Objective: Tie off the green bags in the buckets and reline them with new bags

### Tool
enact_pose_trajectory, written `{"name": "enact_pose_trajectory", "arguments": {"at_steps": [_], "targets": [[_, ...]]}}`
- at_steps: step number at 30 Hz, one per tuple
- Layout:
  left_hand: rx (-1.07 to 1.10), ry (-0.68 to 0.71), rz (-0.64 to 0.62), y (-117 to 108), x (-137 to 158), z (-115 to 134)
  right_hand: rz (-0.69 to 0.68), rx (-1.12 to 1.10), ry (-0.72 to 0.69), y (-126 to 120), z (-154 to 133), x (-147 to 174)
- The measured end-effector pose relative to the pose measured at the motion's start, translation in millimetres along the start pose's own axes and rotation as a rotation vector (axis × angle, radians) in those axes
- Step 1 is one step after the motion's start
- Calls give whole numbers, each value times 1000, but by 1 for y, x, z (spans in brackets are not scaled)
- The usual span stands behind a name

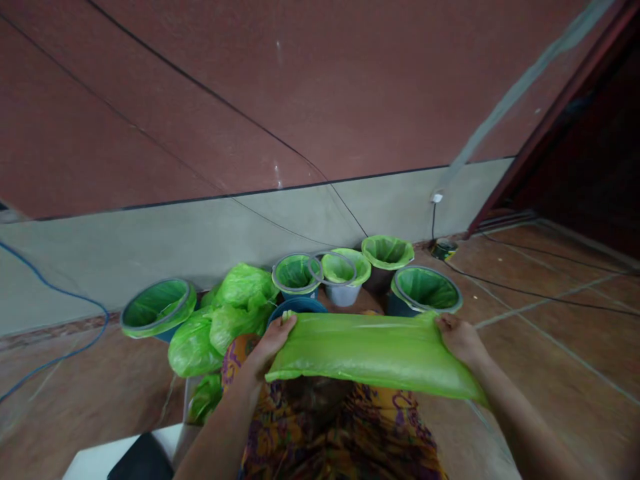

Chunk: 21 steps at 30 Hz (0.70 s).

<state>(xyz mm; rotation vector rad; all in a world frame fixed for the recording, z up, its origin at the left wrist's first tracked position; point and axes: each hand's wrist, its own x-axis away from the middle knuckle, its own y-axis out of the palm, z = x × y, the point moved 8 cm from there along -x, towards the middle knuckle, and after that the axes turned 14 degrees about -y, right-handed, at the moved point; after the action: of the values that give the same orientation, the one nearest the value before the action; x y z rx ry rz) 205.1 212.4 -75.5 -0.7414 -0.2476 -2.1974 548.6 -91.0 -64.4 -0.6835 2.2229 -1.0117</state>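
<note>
A light green plastic bag (360, 350) is stretched sideways between my two hands, above my lap. My left hand (277, 337) is closed on its upper left corner. On the other side my right hand (457, 339) grips the upper right corner, fingers partly hidden. Just beyond the bag shows the rim of a blue bucket (300, 305), mostly covered by it. Bins lined with green bags stand behind: a blue one (295, 277), a grey one (345, 293), a dark one (385, 277) and a bluish one (400, 303).
At the left are another lined bin (160, 307) and a heap of crumpled green bags (235, 307). A black cable (530, 290) crosses the floor at right, near a small tin (444, 249). A blue cable (75, 293) hangs at left. A dark object (140, 460) lies on a white surface.
</note>
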Motion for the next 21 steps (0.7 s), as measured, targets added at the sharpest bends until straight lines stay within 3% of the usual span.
{"name": "enact_pose_trajectory", "arguments": {"at_steps": [2, 5, 9, 11, 13, 17, 21], "targets": [[96, -63, -26, 18, -14, -29, -6, -15, 63, 18, 20, 16], [254, -146, -200, 43, -25, -60, 23, 12, 150, 33, 44, 35], [307, -224, -492, 67, -24, -74, 36, 36, 199, 42, 68, 46], [230, -251, -535, 72, -26, -80, 35, 51, 213, 46, 76, 49], [127, -250, -466, 73, -35, -87, 30, 65, 231, 51, 81, 51], [-85, -157, -191, 71, -59, -95, 25, 69, 251, 63, 82, 55], [-315, -45, -35, 89, -71, -100, 75, 23, 253, 77, 75, 58]]}}
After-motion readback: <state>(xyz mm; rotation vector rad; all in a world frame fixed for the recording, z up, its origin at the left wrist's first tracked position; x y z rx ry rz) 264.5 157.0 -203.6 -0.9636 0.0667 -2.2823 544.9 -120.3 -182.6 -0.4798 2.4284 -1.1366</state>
